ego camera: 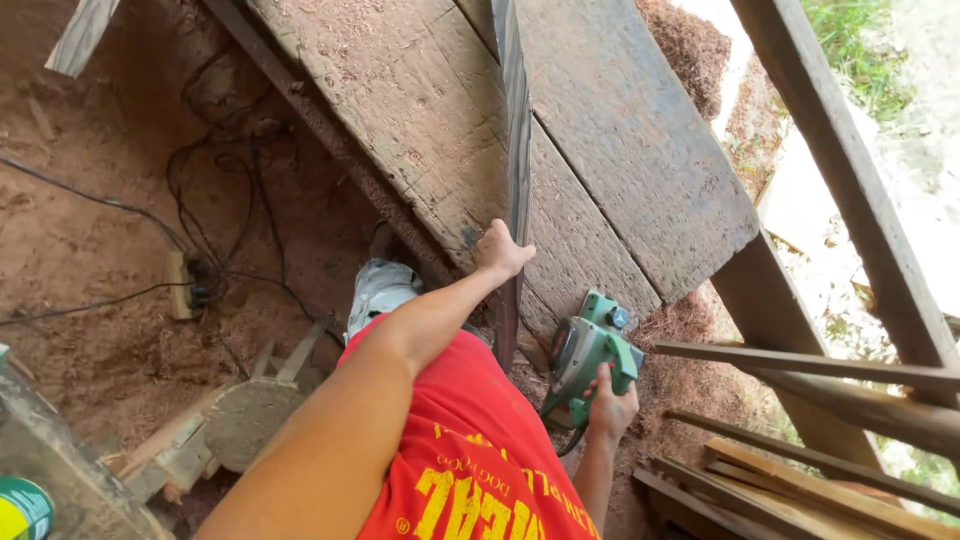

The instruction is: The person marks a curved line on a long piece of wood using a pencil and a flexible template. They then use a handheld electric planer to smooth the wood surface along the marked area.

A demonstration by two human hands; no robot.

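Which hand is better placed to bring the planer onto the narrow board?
Probably the right hand: it already grips the green planer. The left hand is occupied holding the narrow board.

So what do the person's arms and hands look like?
Both arms are bare, with no gloves on the left hand or the right hand. The person wears a red T-shirt with yellow lettering. No watch, ring or bracelet shows.

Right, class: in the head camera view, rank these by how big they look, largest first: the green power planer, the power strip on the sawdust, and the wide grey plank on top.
1. Wide grey plank
2. Green power planer
3. Power strip, which lies farther away, so its true size is unsure.
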